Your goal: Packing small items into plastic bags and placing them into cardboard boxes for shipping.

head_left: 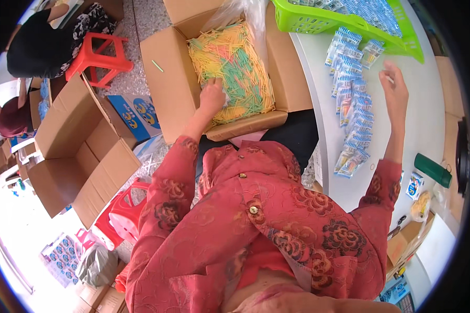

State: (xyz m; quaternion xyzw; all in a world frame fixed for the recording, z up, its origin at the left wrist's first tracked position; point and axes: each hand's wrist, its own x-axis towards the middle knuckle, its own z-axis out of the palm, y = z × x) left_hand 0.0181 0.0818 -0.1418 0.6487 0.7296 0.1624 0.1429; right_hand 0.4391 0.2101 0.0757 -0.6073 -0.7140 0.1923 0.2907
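Observation:
My left hand [212, 97] reaches into an open cardboard box [162, 83] in front of me. Its fingers are closed over a heap of thin, short plastic sticks [243, 68] in yellow, green and orange. A small whitish piece shows at the fingertips, too small to name. On the right, my right hand [395, 88] hovers above the white table [412, 120], fingers loosely bent and apart, with nothing seen in them. Beside it lies a long row of small clear-and-blue packets [354, 112], and a single packet [372, 53] sits close to its fingertips.
A green plastic basket [318, 20] full of similar packets stands at the table's far end. A dark green bottle [433, 170] lies at the right. To the left are an empty carton [78, 151], a red stool [96, 57] and other people.

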